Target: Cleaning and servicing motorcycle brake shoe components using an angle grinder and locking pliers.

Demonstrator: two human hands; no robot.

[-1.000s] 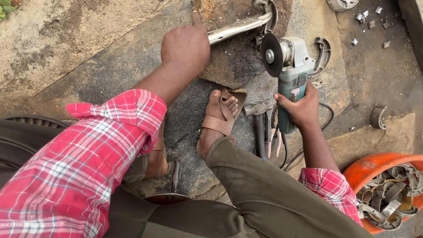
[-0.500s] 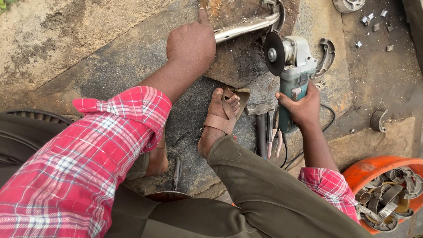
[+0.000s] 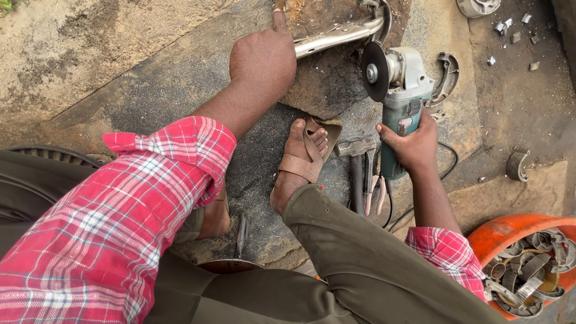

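Note:
My left hand (image 3: 264,60) grips the near end of a long shiny metal part (image 3: 339,33) that lies on a rusty stone block (image 3: 336,84). My right hand (image 3: 411,141) is closed around the body of a teal and grey angle grinder (image 3: 399,90). Its dark disc (image 3: 375,71) hangs just below the metal part, close to it but apart. My sandalled foot (image 3: 300,159) rests against the block's front edge.
A hammer (image 3: 357,159) and pink-handled pliers (image 3: 375,192) lie beside my foot. A curved metal shoe (image 3: 447,78) sits right of the grinder. An orange bucket (image 3: 510,231) of metal scraps stands at lower right. Small metal bits (image 3: 507,30) are scattered at top right.
My left hand has slid further up and right along the metal part. The grinder and my right hand have stayed almost still.

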